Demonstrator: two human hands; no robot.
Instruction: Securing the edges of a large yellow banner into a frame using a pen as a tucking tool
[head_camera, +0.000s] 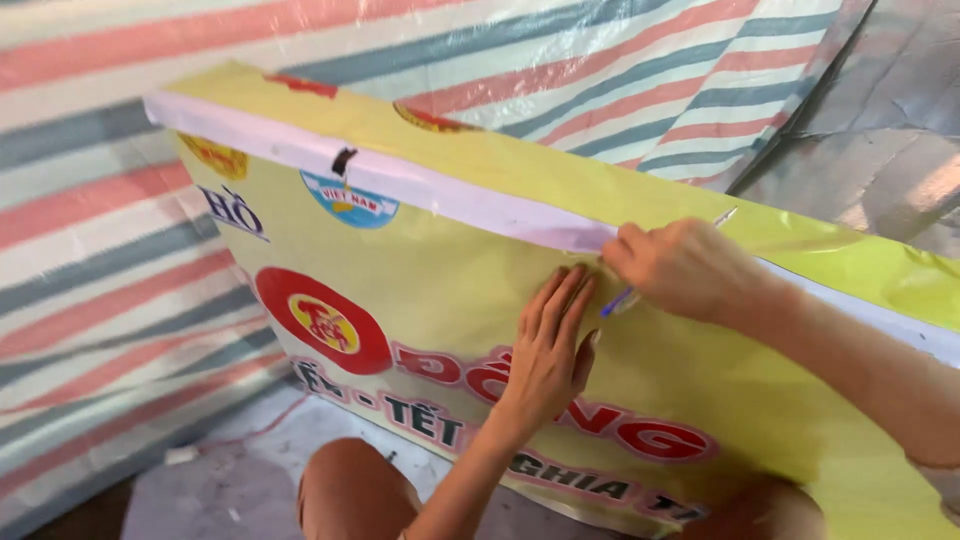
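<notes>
Pressing flat on the yellow printed banner (480, 300) with the left hand (548, 352), fingers outstretched, holding nothing. Gripping a thin blue-tipped blade tool (622, 298) in the closed right hand (685, 268), just beside the white frame edge (420, 185). Standing upright against the striped tarp (100, 250).

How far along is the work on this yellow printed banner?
Done: the yellow printed banner sheet lies flat over the white frame edge at left. In hand: left hand presses the sheet; right hand holds a thin blue-tipped tool at the edge. Left: the stretch under the right forearm, as far as shows.
</notes>
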